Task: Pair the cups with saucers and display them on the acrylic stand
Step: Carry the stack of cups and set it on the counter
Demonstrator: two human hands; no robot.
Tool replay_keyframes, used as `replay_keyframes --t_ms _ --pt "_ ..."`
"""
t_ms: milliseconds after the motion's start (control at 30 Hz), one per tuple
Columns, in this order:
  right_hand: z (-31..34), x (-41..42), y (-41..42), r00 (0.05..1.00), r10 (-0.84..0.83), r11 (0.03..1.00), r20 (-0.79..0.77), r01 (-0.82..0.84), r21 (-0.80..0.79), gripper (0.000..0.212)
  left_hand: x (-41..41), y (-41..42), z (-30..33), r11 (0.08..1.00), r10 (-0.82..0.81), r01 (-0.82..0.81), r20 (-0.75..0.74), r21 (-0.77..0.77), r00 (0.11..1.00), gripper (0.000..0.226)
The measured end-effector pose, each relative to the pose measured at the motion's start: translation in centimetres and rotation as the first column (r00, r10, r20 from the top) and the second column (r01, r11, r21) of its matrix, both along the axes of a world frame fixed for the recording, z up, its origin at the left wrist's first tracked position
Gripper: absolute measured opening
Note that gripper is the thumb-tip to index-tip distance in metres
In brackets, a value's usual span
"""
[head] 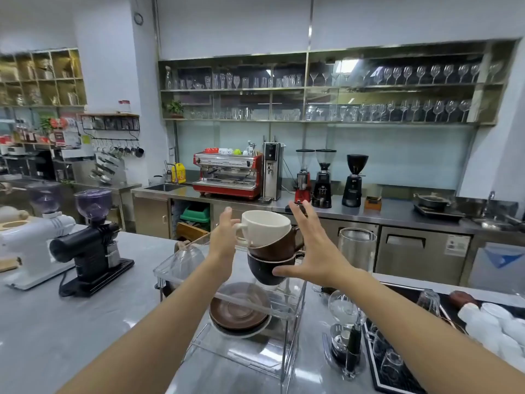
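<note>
Your left hand [224, 237] at left side of cup stack, fingers straight, tips by white cup's handle; contact unclear. Your right hand [309, 245] spread wide on right side, thumb against dark bottom cup [262, 270], other fingers splayed, holding nothing. Stack: white cup [265, 227] tilted on brown cup [277, 245], brown on dark one, all above top of acrylic stand [287, 311]. Stacked saucers [240, 309] on stand's shelf below. Stand sits mid-bench [56, 322], black grinder [93, 243] toward bench's left edge.
</note>
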State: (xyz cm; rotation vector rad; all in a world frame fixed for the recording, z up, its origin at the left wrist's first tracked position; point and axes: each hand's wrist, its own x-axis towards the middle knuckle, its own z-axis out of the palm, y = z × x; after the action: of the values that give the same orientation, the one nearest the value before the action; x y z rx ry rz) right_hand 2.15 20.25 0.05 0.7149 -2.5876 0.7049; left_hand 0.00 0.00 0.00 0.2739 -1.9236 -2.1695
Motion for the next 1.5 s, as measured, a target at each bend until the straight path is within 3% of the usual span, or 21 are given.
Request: replay_keyframes --t_ms 167,400,533,700,1000,1500 --pt "-0.7 -1.0 -0.3 0.991 0.064 0.992 0.114 -0.051 -0.114 0.136 -1.0 0.1 -0.5 0.96 -0.167 0.147 0.066 0.24 0.984 0.072" --pt "-1.6 -2.1 -0.8 0.995 0.06 0.984 0.074 -0.046 -0.173 0.126 -1.4 0.1 -1.5 0.884 -0.275 0.241 0.03 0.401 0.961 0.071" --pt "-2.0 -2.4 -1.0 0.995 0.065 0.978 0.073 -0.049 -0.201 0.118 -1.2 0.4 -2.1 0.789 -0.388 0.355 -0.042 0.502 0.921 0.07" --pt "-2.4 -2.4 -1.1 0.995 0.077 0.965 0.066 -0.058 -0.257 0.112 -1.2 0.5 -2.2 0.725 -0.473 0.458 -0.111 0.515 0.874 0.064" --pt "-2.3 -2.4 -1.0 0.993 0.103 0.947 0.049 -0.083 -0.31 0.109 -0.9 0.8 -1.5 0.755 -0.442 0.456 -0.146 0.472 0.885 0.06" --pt "3.6 -0.1 2.6 0.993 0.099 0.945 -0.066 -0.115 -0.305 0.108 0.7 4.1 3.7 0.696 -0.489 0.544 -0.246 0.469 0.837 0.057"
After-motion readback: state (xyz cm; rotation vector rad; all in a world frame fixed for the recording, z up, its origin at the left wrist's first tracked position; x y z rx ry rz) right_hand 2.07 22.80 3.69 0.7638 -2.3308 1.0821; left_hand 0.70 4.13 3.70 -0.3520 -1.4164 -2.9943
